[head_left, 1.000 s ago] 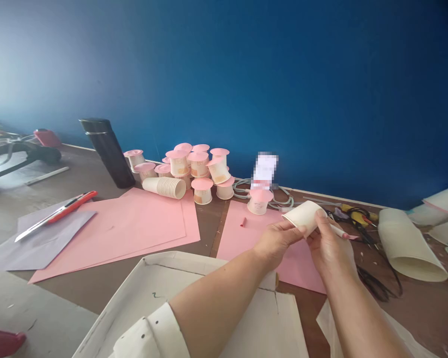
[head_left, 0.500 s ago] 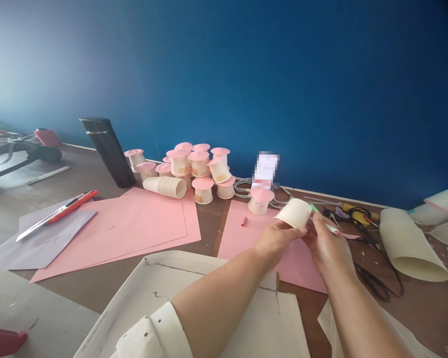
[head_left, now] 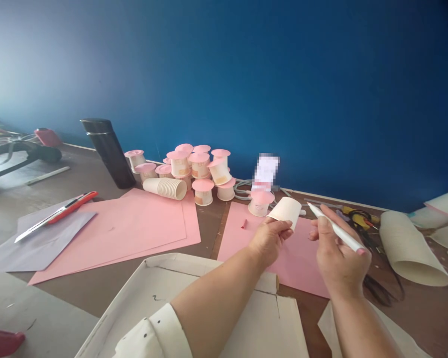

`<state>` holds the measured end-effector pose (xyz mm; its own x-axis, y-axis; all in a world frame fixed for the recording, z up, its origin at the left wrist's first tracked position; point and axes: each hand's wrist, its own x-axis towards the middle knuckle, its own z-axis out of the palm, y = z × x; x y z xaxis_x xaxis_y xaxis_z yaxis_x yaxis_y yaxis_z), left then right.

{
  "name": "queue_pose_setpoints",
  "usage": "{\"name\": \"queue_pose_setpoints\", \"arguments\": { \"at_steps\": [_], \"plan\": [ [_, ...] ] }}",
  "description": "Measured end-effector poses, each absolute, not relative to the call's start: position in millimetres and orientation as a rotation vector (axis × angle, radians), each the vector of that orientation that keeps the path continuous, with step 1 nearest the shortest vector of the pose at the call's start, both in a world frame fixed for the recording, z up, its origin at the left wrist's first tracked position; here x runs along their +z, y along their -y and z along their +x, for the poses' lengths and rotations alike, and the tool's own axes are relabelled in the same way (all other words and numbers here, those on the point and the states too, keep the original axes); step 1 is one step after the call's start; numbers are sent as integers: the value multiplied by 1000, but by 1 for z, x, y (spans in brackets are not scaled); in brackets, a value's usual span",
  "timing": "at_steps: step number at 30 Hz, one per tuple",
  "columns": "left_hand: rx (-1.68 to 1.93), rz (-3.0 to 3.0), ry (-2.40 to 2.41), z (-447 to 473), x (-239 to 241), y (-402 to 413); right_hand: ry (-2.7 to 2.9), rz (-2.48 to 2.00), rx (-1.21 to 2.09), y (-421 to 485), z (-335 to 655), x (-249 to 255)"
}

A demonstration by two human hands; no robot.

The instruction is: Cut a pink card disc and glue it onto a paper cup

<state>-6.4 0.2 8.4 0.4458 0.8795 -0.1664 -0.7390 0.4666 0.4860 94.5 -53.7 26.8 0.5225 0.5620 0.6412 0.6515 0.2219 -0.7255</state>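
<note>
My left hand (head_left: 268, 239) pinches a white paper cup (head_left: 285, 210) held on its side above a pink paper sheet (head_left: 246, 238). My right hand (head_left: 336, 253) is closed around a thin white pen (head_left: 336, 229), its tip pointing up and left toward the cup but a little apart from it. Behind the sheet stands one cup with a pink lid (head_left: 260, 202).
A pile of pink-lidded cups (head_left: 199, 169) and a lying stack of plain cups (head_left: 165, 187) sit by the blue wall. A black flask (head_left: 108, 151), a red utility knife (head_left: 57, 214), large pink sheets (head_left: 127, 228), a white cardboard tray (head_left: 164, 293), tools, cables (head_left: 358, 216) and a rolled paper (head_left: 408, 243) surround them.
My right hand has come off the cup and pulled back to the right with the pen. My left hand has moved the cup slightly left and down.
</note>
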Motion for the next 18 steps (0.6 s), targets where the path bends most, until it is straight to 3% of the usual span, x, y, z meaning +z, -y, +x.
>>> {"name": "queue_pose_setpoints", "arguments": {
  "at_steps": [18],
  "plan": [
    [977, 531, -416, -8, 7, 1, 1246, -1501, -162, 50, 101, 23]
  ]
}}
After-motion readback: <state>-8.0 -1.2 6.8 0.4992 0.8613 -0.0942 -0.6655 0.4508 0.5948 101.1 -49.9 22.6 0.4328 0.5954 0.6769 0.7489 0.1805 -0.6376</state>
